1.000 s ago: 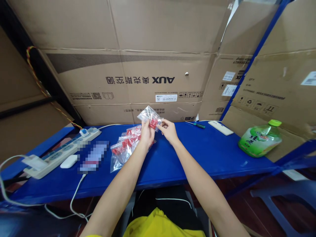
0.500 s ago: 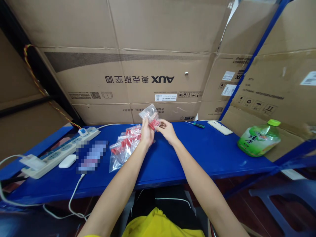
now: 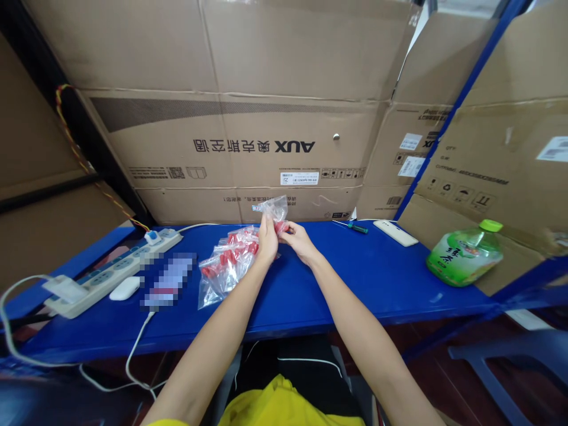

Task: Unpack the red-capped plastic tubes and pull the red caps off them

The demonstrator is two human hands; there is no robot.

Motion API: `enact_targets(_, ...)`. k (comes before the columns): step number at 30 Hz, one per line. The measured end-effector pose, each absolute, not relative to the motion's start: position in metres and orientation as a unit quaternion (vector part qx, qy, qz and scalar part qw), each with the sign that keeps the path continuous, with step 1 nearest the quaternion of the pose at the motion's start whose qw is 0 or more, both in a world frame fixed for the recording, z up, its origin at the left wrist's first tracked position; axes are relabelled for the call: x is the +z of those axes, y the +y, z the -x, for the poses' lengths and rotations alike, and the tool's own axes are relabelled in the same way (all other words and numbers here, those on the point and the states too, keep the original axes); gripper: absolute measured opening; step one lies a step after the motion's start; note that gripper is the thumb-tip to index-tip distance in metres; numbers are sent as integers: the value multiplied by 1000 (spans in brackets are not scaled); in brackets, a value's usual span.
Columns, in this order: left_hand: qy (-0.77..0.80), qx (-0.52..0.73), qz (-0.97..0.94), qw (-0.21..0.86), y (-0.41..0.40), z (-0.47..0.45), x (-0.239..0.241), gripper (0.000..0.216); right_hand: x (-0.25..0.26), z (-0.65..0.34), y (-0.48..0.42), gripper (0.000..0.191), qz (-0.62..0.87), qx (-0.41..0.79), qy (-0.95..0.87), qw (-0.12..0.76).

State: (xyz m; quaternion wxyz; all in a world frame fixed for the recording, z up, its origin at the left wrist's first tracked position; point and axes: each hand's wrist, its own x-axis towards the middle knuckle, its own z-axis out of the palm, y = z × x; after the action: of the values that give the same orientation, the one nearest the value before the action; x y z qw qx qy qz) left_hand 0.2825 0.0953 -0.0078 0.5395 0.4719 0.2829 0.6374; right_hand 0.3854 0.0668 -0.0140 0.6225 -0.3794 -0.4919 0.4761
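Both hands hold one small clear plastic bag (image 3: 274, 209) with red parts in its lower end, raised a little above the blue shelf (image 3: 364, 278). My left hand (image 3: 267, 241) is closed on the bag's left side. My right hand (image 3: 298, 241) pinches it from the right. Just left of my hands, a pile of similar clear bags with red parts (image 3: 224, 265) lies on the shelf.
A white power strip (image 3: 110, 272), a white mouse (image 3: 125, 288) and a blurred flat object (image 3: 168, 281) lie at the left. A green screwdriver (image 3: 355, 226), a white phone (image 3: 395, 232) and a green tea bottle (image 3: 465, 253) lie at the right. Cardboard boxes (image 3: 248, 142) wall the back.
The held bag has come down and stands more upright between my hands. Both hands sit slightly lower and closer together.
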Motion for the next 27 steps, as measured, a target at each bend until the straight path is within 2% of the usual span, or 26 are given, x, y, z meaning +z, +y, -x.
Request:
enact_targets(8,346,635,-606,333,98,-271,-1,40,-15,-387,71,41,386,482,-461,637)
enact_targets(13,414,605,-631,254,94,-269,-2,38,-14,-387,67,45,361,515,-473,617)
enact_targets(16,414,618,-624,238,92,-268,-3,29,-13,-387,65,44,354,527,-488,599)
enact_targets(27,440,632,-618,159,92,-265,-5,27,-12,-385,62,40,339,563,-482,579)
